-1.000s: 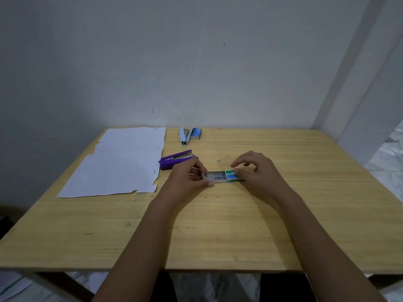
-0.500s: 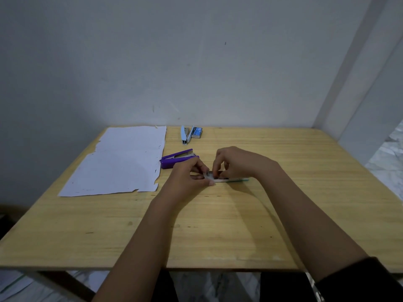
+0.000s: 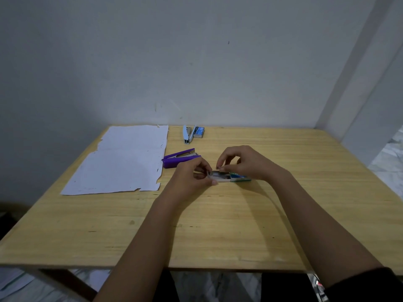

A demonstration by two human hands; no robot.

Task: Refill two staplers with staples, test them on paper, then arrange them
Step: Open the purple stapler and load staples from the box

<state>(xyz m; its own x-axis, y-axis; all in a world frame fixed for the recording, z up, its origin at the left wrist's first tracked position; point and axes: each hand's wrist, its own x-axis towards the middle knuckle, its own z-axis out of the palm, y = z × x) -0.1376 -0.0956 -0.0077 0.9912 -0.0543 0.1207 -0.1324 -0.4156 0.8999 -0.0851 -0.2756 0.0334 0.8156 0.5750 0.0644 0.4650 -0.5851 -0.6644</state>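
Wooden table (image 3: 218,232) against a pale wall. Left hand (image 3: 192,177) pinches the slid-open staple box (image 3: 229,177); right hand (image 3: 244,162) fingertips pinch above its tray, purple stapler (image 3: 178,158) just beside.

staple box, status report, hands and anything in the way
Left hand pinching the staple box tray end. Right hand fingertips reaching into the tray. Purple stapler lies open, unobstructed.

Wooden table (image 3: 218,232), light yellow grain, fills lower half of frame; a few dark specks on the surface. Plain grey-white wall (image 3: 196,62) behind, upper frame, small marks. Pale pillar (image 3: 370,83) at upper right. Marbled floor (image 3: 390,162) visible at right edge.
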